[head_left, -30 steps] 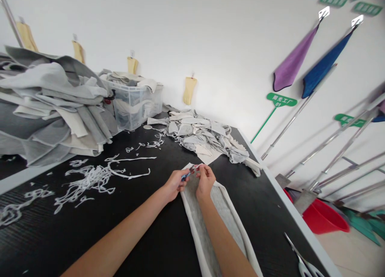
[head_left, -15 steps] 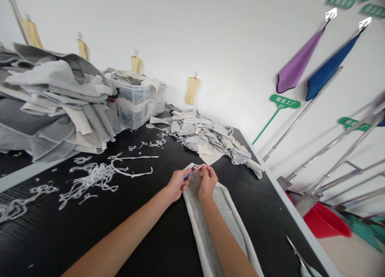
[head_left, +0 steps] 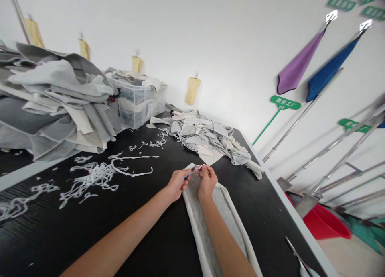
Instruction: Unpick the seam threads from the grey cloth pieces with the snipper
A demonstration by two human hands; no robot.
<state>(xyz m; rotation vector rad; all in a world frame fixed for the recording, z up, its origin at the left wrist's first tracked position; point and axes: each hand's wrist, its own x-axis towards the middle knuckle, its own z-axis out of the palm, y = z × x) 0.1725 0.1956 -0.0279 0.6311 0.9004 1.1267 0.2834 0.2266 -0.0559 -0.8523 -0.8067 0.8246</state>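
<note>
A long grey fabric piece (head_left: pixel 231 216) with pale rolled edges lies on the black table, its far end under both hands. My left hand (head_left: pixel 178 184) is closed around small blue thread snips (head_left: pixel 187 176), whose tips point at the fabric's far edge. My right hand (head_left: pixel 207 180) pinches that edge just right of the snips, fingers and thumb together. Part of the snips is hidden by my left fingers. Left of my left hand lies a tangle of white thread scraps (head_left: pixel 95 176).
A tall fabric stack (head_left: pixel 54 104) stands at the left, beside a clear plastic bin (head_left: pixel 136 102) of cloth. A heap of grey cloth pieces (head_left: pixel 201 132) lies beyond my hands. Scissors (head_left: pixel 297 255) lie at the table's near right edge. A red bucket (head_left: pixel 326 223) stands past it.
Both hands stay at the fabric's far edge with almost no movement. The snips' angle has shifted slightly in my left hand; the view has barely moved.
</note>
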